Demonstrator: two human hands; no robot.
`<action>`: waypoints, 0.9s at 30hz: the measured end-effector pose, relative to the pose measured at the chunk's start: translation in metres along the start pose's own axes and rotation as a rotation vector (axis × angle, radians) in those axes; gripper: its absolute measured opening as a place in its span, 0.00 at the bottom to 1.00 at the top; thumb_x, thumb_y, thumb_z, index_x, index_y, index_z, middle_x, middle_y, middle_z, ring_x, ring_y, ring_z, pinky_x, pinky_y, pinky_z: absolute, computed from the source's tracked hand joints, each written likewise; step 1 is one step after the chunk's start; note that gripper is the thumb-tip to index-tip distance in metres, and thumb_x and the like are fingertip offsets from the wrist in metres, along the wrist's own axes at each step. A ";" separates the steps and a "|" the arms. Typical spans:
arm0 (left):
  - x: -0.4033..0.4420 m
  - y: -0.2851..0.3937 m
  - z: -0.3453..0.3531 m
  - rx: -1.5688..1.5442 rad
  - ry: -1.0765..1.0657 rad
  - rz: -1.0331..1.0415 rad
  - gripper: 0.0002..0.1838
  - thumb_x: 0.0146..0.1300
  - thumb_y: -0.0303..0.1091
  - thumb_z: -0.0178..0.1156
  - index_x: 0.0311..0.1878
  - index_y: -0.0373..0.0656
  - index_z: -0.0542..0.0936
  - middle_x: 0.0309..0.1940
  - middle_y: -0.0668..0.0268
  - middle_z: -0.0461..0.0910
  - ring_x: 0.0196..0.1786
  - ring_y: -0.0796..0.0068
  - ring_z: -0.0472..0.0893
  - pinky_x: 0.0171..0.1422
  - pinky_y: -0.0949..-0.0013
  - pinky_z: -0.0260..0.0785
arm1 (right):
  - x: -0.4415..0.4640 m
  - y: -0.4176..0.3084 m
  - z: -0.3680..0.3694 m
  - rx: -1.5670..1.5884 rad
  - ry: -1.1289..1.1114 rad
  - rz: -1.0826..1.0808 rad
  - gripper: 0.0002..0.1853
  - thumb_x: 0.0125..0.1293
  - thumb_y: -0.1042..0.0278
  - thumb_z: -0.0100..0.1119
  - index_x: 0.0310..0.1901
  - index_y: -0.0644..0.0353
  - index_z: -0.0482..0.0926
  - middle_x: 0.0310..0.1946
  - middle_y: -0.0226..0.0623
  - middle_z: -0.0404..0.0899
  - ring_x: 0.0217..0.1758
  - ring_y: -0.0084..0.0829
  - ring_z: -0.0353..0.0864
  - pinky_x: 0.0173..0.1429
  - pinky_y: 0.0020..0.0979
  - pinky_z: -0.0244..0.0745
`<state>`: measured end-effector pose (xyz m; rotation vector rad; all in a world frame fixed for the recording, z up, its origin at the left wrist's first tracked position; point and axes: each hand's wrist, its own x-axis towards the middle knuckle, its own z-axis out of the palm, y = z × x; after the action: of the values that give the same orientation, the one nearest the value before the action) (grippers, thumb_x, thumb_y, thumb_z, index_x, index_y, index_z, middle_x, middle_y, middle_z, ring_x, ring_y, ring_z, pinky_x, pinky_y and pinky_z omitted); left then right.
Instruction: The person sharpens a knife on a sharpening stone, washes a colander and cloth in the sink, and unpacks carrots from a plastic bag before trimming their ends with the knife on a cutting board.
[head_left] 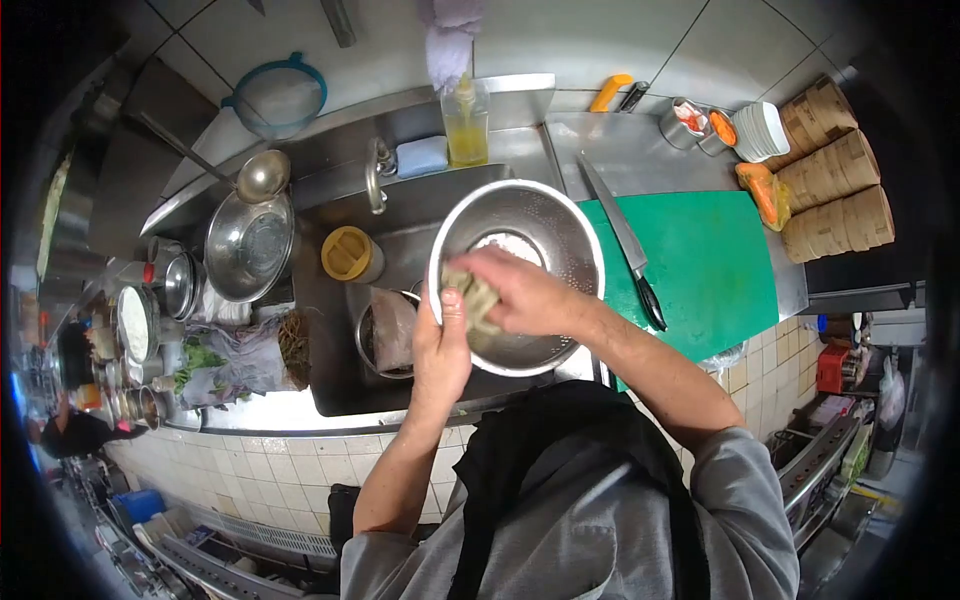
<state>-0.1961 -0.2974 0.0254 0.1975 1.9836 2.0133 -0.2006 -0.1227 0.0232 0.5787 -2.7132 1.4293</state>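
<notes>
Head view shows me pale green food [477, 310] inside the left part of a metal colander [573, 235]. The right hand [515, 290] bends over the food, blurred, so I cannot tell how it grips. The left hand [443, 340] crosses the colander's left rim, thumb by the food; its hold is unclear too. Left lies the sink [410, 230]; right, a knife [620, 220] on a green board [715, 255].

Bright, even light glints on the colander [568, 238]; motion blurs the right fingers [478, 264] inside it. Far left of the colander, shapes bend and smear toward black edges.
</notes>
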 end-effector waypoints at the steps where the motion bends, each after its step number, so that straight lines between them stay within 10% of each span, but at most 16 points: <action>1: 0.001 0.001 -0.003 -0.029 0.042 -0.005 0.27 0.81 0.45 0.44 0.73 0.38 0.64 0.61 0.56 0.76 0.62 0.69 0.75 0.68 0.65 0.65 | -0.002 -0.005 -0.002 0.076 -0.174 0.101 0.31 0.52 0.77 0.61 0.62 0.60 0.71 0.52 0.47 0.75 0.60 0.49 0.75 0.64 0.42 0.72; 10: -0.016 -0.034 -0.071 0.083 0.256 -0.024 0.23 0.81 0.39 0.44 0.68 0.32 0.68 0.58 0.57 0.76 0.58 0.73 0.74 0.65 0.68 0.66 | -0.020 0.028 -0.047 -0.199 -0.656 0.234 0.23 0.54 0.66 0.65 0.54 0.57 0.80 0.45 0.47 0.82 0.52 0.51 0.82 0.58 0.45 0.77; 21: -0.035 -0.052 -0.080 -0.400 0.329 -0.303 0.27 0.80 0.47 0.47 0.70 0.36 0.66 0.61 0.56 0.75 0.60 0.65 0.77 0.64 0.61 0.71 | -0.002 0.061 -0.138 -0.295 0.304 0.349 0.34 0.61 0.70 0.65 0.69 0.59 0.65 0.66 0.49 0.66 0.68 0.47 0.69 0.67 0.41 0.73; 27: -0.020 -0.053 -0.052 -0.321 0.179 -0.235 0.27 0.79 0.46 0.48 0.68 0.32 0.67 0.61 0.54 0.75 0.60 0.65 0.77 0.64 0.60 0.71 | -0.110 0.053 -0.101 -0.132 0.221 0.417 0.24 0.68 0.67 0.60 0.65 0.59 0.70 0.54 0.48 0.80 0.47 0.42 0.84 0.50 0.39 0.81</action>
<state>-0.1868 -0.3531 -0.0266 -0.2834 1.6523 2.2138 -0.1310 0.0197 0.0191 -0.1562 -2.8200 1.2700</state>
